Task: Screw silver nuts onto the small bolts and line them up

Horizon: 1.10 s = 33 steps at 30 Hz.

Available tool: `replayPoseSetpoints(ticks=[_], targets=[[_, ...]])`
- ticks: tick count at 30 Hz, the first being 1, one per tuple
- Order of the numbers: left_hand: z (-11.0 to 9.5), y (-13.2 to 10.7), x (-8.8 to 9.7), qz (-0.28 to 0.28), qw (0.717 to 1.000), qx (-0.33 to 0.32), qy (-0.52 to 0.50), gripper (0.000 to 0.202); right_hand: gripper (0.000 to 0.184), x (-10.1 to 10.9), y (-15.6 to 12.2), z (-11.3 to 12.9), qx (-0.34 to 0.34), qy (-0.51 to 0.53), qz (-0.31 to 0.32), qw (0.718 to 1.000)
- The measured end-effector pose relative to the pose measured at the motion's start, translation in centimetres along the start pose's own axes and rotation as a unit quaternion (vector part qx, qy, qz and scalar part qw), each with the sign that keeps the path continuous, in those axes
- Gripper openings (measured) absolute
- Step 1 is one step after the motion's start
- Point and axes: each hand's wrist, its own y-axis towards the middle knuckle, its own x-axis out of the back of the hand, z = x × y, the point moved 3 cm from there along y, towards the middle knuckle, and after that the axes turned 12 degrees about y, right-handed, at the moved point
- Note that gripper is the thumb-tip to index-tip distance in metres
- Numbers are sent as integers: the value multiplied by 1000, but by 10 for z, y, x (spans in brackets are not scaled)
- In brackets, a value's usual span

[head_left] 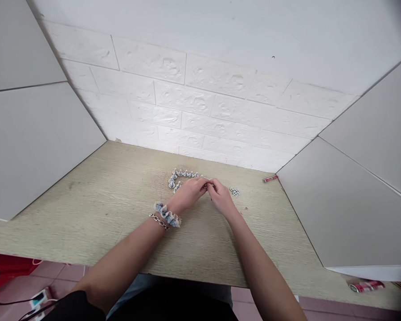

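Note:
My left hand (pixel 190 192) and my right hand (pixel 220 196) meet fingertip to fingertip above the middle of a pale wooden table (pixel 113 200). Both hands are pinched shut on a small metal piece between them, probably a screw (pixel 206 183), too small to make out fully. A curved row of several small silver screws (pixel 179 174) stands on the table just beyond my left hand. A little heap of small metal nuts (pixel 235 191) lies right of my right hand. My left wrist wears a blue scrunchie (pixel 167 214) and a chain bracelet (pixel 159 221).
A white brick-pattern wall (pixel 200 102) backs the table, with grey panels on the left (pixel 36 142) and right (pixel 354 196). A red pen-like object (pixel 270 179) lies at the back right corner. A red-and-white item (pixel 366 286) sits at the front right edge. A red floor shows below.

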Motion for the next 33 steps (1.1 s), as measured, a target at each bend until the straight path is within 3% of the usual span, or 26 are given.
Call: replayPoseSetpoints(ticks=[6,14,22,29,33], targets=[[11,5,-2,43,986,128,-103,32,20,2,-3,3,45,-95,-2,994],[12,3,-1,88,955,189,-211,25,23,4,-3,3,81,-112,-33,990],[7,1,-3,102,930,187,-298,45,24,0,-3,4,110,-123,-11,986],[2,1,-1,143,889,219,-375,41,24,-3,-4,5,103,-116,-1,988],[3,0,1,144,894,218,-364,35,22,-4,-4,4,88,-112,8,990]])
